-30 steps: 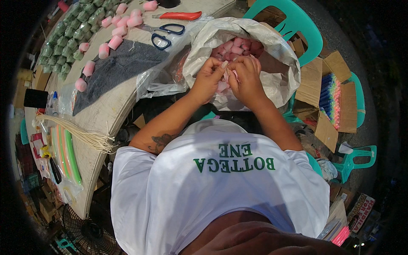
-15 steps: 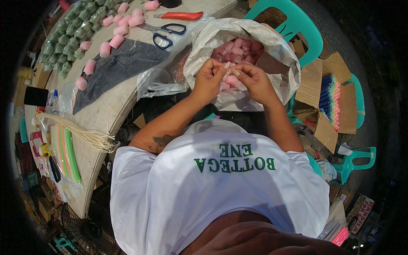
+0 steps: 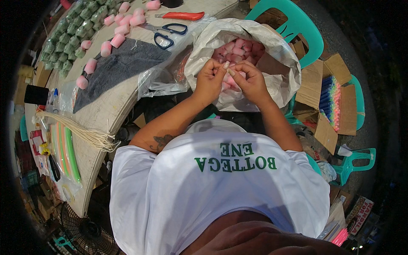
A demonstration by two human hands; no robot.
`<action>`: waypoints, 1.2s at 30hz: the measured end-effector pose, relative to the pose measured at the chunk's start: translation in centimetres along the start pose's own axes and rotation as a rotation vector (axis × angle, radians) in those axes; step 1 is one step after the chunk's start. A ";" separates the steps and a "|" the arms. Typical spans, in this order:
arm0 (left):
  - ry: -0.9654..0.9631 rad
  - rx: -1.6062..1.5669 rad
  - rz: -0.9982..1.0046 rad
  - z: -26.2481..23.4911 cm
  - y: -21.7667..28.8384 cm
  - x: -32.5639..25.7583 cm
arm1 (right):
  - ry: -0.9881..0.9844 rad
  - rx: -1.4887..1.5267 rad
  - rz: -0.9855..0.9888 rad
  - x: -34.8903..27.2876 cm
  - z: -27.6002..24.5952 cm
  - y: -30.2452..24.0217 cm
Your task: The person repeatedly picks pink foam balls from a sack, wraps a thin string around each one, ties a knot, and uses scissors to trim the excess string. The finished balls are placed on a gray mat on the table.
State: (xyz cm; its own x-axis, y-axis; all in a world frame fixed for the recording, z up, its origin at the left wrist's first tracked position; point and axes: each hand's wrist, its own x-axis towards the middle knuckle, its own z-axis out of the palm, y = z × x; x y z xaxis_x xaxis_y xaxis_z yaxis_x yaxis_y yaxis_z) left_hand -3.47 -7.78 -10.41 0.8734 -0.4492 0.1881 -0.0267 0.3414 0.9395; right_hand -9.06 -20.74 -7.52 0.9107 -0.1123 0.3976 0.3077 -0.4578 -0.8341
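My left hand [image 3: 211,80] and my right hand [image 3: 251,80] meet over the mouth of a crumpled whitish sack [image 3: 204,46]. Thumbs and fingertips of both are pinched together on a small cream-coloured piece [image 3: 228,70], mostly hidden by the fingers. Inside the sack lie many short pink candles [image 3: 238,50], some of them behind my hands. More pink and white candles [image 3: 117,40] are scattered on the table to the left, on and beside a dark grey cloth [image 3: 114,70].
Blue-handled scissors [image 3: 165,35] and a red cutter knife [image 3: 183,16] lie left of the sack. Green wrapped pieces [image 3: 70,38] are piled far left, with cream cords [image 3: 87,134] nearer. Right: a teal chair [image 3: 312,36] and an open carton [image 3: 348,106] of colourful sticks.
My fingertips have drawn slightly closer together around the small cream-coloured piece, which shows less now. Both hands stay over the sack, and everything else is as it was.
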 end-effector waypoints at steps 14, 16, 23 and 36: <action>-0.005 0.265 0.063 -1.0 -0.6 0.7 | 0.135 -0.215 -0.008 -0.3 0.7 0.0; -0.001 0.241 0.050 -1.1 -0.8 0.8 | 0.140 -0.228 -0.014 -0.4 0.8 -0.2; -0.030 0.097 -0.067 -1.6 -0.9 1.2 | 0.086 -0.176 0.031 -0.3 -0.1 -0.3; -0.068 -0.061 -0.139 -1.0 0.6 0.7 | -0.013 -0.234 -0.013 0.3 0.1 -1.3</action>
State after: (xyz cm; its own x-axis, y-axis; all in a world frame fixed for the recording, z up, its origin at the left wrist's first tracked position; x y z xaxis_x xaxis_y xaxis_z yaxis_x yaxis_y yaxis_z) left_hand -2.38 -7.03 -10.04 0.8316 -0.5499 0.0779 0.1241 0.3208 0.9390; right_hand -9.21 -20.10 -6.35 0.9110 -0.0939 0.4016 0.2489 -0.6513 -0.7169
